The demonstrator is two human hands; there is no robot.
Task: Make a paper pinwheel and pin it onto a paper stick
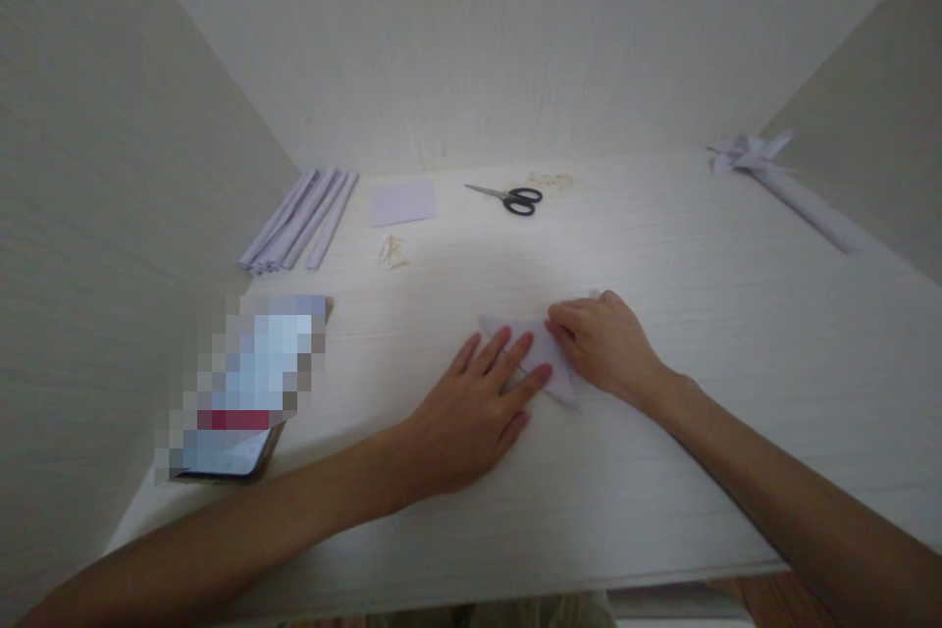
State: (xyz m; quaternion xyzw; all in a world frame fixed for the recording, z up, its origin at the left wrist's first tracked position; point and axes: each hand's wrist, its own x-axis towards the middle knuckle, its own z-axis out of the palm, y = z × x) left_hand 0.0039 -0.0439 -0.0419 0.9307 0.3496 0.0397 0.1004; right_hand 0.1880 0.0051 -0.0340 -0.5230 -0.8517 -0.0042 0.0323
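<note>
A piece of pale lilac paper (543,345), folded to a roughly triangular shape, lies flat on the white tabletop. My left hand (478,407) rests with spread fingers over its left and lower part, fingertips touching the paper. At the upper right edge of the paper is my right hand (603,341), its fingers curled and closed, with thumb and forefinger at the edge. The fingertips partly hide that side of the paper.
Left of my hands lies a phone (257,383), its screen blurred. Behind are several rolled paper tubes (301,221), a square paper sheet (402,203), small tan-and-white pieces (393,252) and black-handled scissors (515,199). A paper tube with a flared end (802,201) lies far right. Walls enclose three sides.
</note>
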